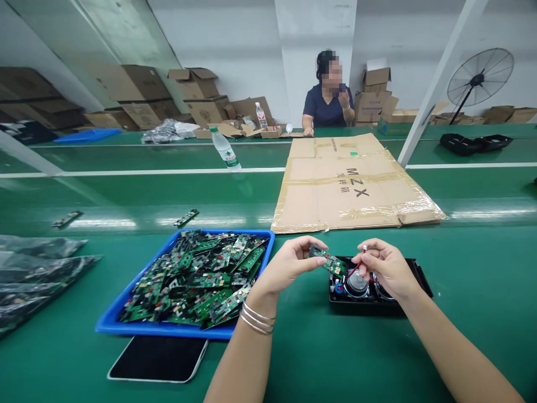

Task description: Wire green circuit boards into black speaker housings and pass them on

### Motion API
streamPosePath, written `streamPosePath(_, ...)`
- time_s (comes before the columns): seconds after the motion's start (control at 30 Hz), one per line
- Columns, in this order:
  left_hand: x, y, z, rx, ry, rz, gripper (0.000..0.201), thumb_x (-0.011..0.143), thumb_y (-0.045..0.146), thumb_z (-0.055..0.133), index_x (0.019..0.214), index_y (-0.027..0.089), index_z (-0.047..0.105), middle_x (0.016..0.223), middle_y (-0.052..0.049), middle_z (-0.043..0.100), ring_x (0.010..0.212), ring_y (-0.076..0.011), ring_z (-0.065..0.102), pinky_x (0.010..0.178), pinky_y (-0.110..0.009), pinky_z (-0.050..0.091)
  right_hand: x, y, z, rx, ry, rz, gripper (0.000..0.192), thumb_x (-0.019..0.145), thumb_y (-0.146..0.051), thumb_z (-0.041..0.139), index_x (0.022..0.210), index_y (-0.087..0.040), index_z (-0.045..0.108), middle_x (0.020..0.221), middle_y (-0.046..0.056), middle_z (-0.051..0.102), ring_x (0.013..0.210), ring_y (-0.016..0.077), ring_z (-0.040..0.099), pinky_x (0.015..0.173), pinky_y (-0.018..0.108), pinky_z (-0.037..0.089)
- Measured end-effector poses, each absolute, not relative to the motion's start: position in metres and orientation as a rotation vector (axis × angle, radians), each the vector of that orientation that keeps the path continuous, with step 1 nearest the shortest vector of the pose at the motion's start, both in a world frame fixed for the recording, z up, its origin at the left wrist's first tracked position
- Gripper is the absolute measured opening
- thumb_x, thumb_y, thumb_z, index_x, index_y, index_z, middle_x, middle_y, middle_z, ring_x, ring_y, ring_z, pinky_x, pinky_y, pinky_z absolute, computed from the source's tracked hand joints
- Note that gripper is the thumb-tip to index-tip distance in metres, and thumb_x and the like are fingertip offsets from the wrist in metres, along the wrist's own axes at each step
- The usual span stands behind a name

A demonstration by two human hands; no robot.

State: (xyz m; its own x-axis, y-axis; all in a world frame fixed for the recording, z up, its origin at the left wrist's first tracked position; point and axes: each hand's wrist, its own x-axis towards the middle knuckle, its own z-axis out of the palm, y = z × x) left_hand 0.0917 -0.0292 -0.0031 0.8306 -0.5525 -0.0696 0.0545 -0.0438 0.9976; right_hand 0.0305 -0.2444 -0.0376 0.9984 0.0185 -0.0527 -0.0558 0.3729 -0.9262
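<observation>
Between the thumb and fingers of my left hand (296,260) is a small green circuit board (329,262), held tilted above a black speaker housing (352,308). My right hand (388,268) pinches a wire connector (364,248), whose white end pokes up past the fingertips and whose red wire runs down toward the housing. A round silver speaker (356,284) shows inside the housing; a second one is partly covered by my right hand. To the left, a blue tray (100,324) is heaped with similar circuit boards (205,280).
A phone (159,358) lies at the tray's front edge. Behind the housing is a flattened cardboard box (314,190). Two loose boards and a water bottle (225,150) are farther back. Plastic bags (33,274) lie at left. Another person (327,106) sits across the table.
</observation>
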Motion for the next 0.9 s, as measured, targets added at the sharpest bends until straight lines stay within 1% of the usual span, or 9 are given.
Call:
streamPosePath(0.07, 0.093, -0.029, -0.006, 1.486, -0.407, -0.518, 0.027, 0.068, 0.03, 0.073, 0.09, 0.015, 0.066, 0.073, 0.0, 0.056, 0.059, -0.0082, 0.046, 0.053, -0.02, 0.039, 0.03, -0.243, -0.039, -1.173, 0.051, 0.035, 0.031, 0.064, -0.035, 0.08, 0.078, -0.016, 0.06, 0.07, 0.006, 0.066, 0.047, 0.0118, 0.056, 0.04, 0.02, 0.044)
streamPosePath(0.2, 0.098, -0.027, -0.014, 1.354, -0.335, -0.516, 0.043, 0.072, 0.041, 0.069, 0.106, 0.014, 0.065, 0.071, 0.0, 0.051, 0.06, -0.008, 0.043, 0.057, -0.021, 0.039, 0.03, -0.242, -0.039, -1.186, 0.036, -0.002, 0.027, 0.065, -0.036, 0.079, 0.076, -0.016, 0.065, 0.069, 0.006, 0.065, 0.049, 0.0113, 0.055, 0.04, 0.019, 0.041)
streamPosePath(0.27, 0.1, -0.028, -0.016, 1.344, -0.315, -0.518, 0.045, 0.074, 0.044, 0.067, 0.108, 0.014, 0.064, 0.072, 0.0, 0.051, 0.062, -0.0086, 0.043, 0.06, -0.022, 0.04, 0.031, -0.243, -0.038, -1.199, 0.025, 0.011, 0.025, 0.066, -0.036, 0.078, 0.076, -0.016, 0.066, 0.069, 0.006, 0.064, 0.049, 0.01, 0.052, 0.041, 0.018, 0.038)
streamPosePath(0.47, 0.091, -0.034, -0.007, 1.53, -0.448, -0.505, 0.028, 0.085, 0.037, 0.055, 0.1, 0.015, 0.064, 0.095, -0.007, 0.064, 0.083, -0.0147, 0.054, 0.072, -0.025, 0.043, 0.026, -0.247, -0.034, -1.369, -0.058, 0.122, 0.02, 0.072, -0.035, 0.072, 0.074, -0.017, 0.064, 0.062, 0.001, 0.055, 0.05, 0.0076, 0.042, 0.047, 0.021, 0.032)
streamPosePath(0.6, 0.079, -0.046, -0.002, 1.67, -0.532, -0.49, 0.024, 0.087, 0.029, 0.051, 0.106, 0.015, 0.059, 0.101, -0.008, 0.067, 0.095, -0.0169, 0.059, 0.083, -0.027, 0.044, 0.014, -0.234, -0.029, -1.905, -0.3, -0.219, 0.008, 0.081, -0.022, 0.059, 0.074, -0.017, 0.06, 0.069, 0.001, 0.054, 0.068, 0.0137, 0.046, 0.061, 0.027, 0.036)
streamPosePath(0.67, 0.074, -0.051, -0.002, 1.69, -0.513, -0.522, 0.025, 0.086, 0.029, 0.053, 0.107, 0.016, 0.057, 0.1, -0.008, 0.068, 0.092, -0.0177, 0.061, 0.077, -0.027, 0.047, 0.009, -0.225, -0.029, -2.119, -0.494, -0.469, 0.011, 0.084, -0.014, 0.053, 0.075, -0.017, 0.058, 0.066, 0.0, 0.052, 0.069, 0.0139, 0.042, 0.067, 0.029, 0.034)
streamPosePath(0.73, 0.07, -0.055, -0.004, 1.705, -0.492, -0.587, 0.028, 0.084, 0.031, 0.056, 0.109, 0.017, 0.056, 0.092, -0.007, 0.068, 0.082, -0.0181, 0.063, 0.064, -0.026, 0.049, 0.007, -0.218, -0.03, -2.232, -0.614, -0.663, 0.016, 0.086, -0.009, 0.05, 0.073, -0.016, 0.055, 0.061, -0.001, 0.05, 0.066, 0.0129, 0.037, 0.068, 0.03, 0.031)
streamPosePath(0.8, 0.069, -0.057, -0.005, 1.695, -0.469, -0.642, 0.031, 0.082, 0.032, 0.059, 0.109, 0.017, 0.055, 0.083, -0.005, 0.068, 0.072, -0.0169, 0.062, 0.054, -0.023, 0.047, 0.008, -0.215, -0.032, -2.291, -0.655, -0.753, 0.018, 0.087, -0.007, 0.049, 0.072, -0.016, 0.052, 0.059, -0.002, 0.049, 0.064, 0.0123, 0.033, 0.067, 0.029, 0.029)
streamPosePath(0.9, 0.07, -0.057, -0.007, 1.63, -0.451, -0.679, 0.031, 0.077, 0.029, 0.064, 0.105, 0.015, 0.059, 0.082, -0.005, 0.068, 0.069, -0.0147, 0.06, 0.055, -0.023, 0.048, 0.01, -0.216, -0.034, -2.314, -0.669, -0.752, 0.021, 0.088, -0.008, 0.048, 0.069, -0.015, 0.048, 0.059, -0.002, 0.046, 0.064, 0.0122, 0.031, 0.065, 0.028, 0.027)
